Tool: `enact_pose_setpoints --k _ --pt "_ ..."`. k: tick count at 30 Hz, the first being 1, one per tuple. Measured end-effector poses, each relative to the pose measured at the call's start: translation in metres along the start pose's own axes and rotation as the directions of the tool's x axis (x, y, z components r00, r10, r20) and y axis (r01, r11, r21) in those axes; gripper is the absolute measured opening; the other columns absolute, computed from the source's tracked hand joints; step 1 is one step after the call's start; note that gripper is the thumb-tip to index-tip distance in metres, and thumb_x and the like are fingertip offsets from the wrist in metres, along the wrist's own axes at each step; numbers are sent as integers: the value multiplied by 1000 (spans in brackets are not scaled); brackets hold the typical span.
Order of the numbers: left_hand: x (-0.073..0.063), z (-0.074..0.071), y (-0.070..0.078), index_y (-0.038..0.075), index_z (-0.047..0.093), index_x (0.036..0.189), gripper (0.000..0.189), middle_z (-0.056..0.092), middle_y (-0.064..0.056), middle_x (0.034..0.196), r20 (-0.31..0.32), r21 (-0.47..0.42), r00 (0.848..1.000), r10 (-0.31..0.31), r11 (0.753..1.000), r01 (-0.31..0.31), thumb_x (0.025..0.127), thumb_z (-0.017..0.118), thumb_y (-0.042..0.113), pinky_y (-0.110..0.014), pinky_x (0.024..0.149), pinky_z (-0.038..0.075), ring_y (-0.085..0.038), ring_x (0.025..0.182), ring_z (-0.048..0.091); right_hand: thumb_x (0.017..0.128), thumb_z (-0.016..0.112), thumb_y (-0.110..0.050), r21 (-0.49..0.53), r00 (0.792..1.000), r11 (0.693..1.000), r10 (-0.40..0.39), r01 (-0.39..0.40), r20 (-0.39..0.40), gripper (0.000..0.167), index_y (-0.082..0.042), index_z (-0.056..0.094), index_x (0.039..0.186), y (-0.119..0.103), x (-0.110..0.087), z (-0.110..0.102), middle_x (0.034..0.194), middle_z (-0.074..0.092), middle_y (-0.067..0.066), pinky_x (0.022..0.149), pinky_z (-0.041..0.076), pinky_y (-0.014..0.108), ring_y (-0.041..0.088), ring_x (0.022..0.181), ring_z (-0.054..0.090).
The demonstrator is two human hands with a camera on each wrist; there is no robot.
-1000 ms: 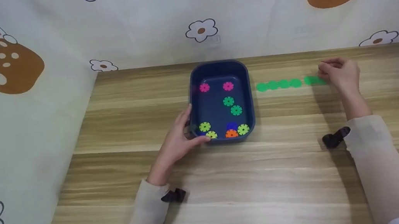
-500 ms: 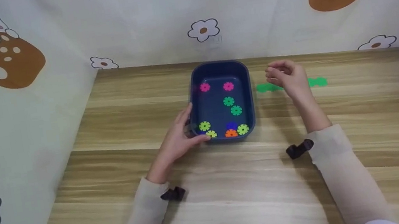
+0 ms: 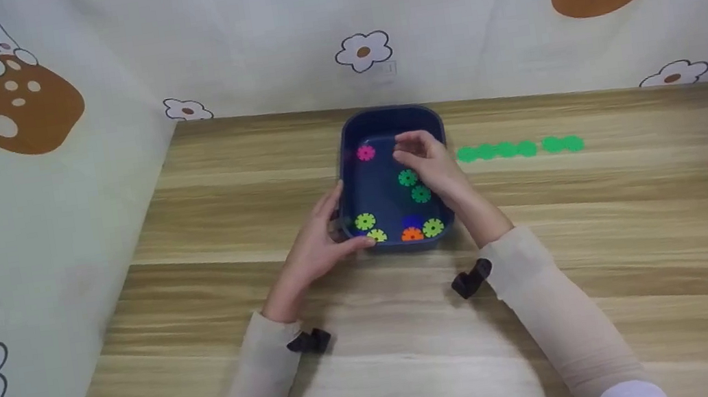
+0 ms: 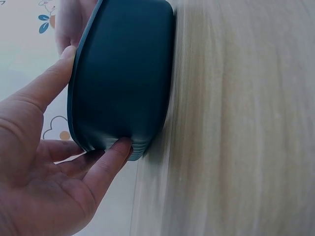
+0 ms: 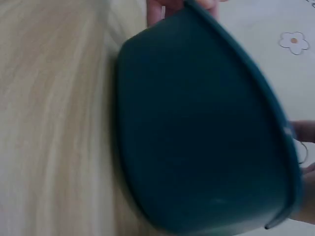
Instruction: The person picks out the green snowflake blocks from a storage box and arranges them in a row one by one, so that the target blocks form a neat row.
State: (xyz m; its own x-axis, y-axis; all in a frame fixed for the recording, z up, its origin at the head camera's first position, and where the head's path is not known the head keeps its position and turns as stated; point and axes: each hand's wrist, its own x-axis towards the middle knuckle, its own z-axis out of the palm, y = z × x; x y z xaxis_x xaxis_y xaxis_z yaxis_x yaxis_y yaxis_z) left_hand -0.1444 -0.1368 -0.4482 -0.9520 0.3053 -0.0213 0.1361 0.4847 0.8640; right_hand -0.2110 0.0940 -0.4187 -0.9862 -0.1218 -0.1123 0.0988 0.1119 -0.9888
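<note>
A dark blue plastic bin (image 3: 343, 158) stands on the table, gripped at its near left corner by my left hand (image 3: 318, 241). The thumb lies on the rim and the fingers press the outer wall, as the left wrist view shows. Over the bin's right side hovers my right hand (image 3: 433, 163), fingers loosely bent, with nothing visible between them. Inside lie notched plastic discs: a pink disc (image 3: 366, 153), green discs (image 3: 420, 194), yellow discs (image 3: 365, 221), an orange disc (image 3: 412, 234) and a blue disc (image 3: 411, 221). The right hand covers part of the bin.
Right of the bin, several green discs (image 3: 496, 151) lie in a row on the wooden table (image 3: 604, 205). A little apart sits a pair of green discs (image 3: 562, 143). A patterned curtain (image 3: 277, 43) hangs behind the table's back edge.
My right hand has travelled left from the far end of the green row to above the bin, now covering one pink disc. My left hand has kept its hold on the bin.
</note>
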Motion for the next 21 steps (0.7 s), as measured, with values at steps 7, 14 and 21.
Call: enact_pose_setpoints --k 7,14,21 --pt "2 1 1 17 23 155 104 22 -16 156 11 8 1000 -10 1000 10 74 84 38 -38 101 42 -31 133 38 91 65 -7 -378 996 921 89 -92 -25 50 1 44 136 9 11 11 132 47 20 105 35 39 30 123 43" --pt "5 -1 4 19 21 155 104 22 -15 157 11 43 1000 4 999 -4 74 83 40 -42 107 35 -31 135 35 80 75 -2 -554 986 826 156 -99 55 49 -1 59 126 13 20 14 121 59 15 98 42 38 26 112 52" --pt "1 0 1 20 21 155 103 21 -15 157 13 37 1000 -27 999 26 75 83 36 -44 108 32 -31 136 32 79 77 0 -676 983 736 156 -49 99 32 -4 67 110 19 23 22 108 62 12 90 47 37 25 99 54"
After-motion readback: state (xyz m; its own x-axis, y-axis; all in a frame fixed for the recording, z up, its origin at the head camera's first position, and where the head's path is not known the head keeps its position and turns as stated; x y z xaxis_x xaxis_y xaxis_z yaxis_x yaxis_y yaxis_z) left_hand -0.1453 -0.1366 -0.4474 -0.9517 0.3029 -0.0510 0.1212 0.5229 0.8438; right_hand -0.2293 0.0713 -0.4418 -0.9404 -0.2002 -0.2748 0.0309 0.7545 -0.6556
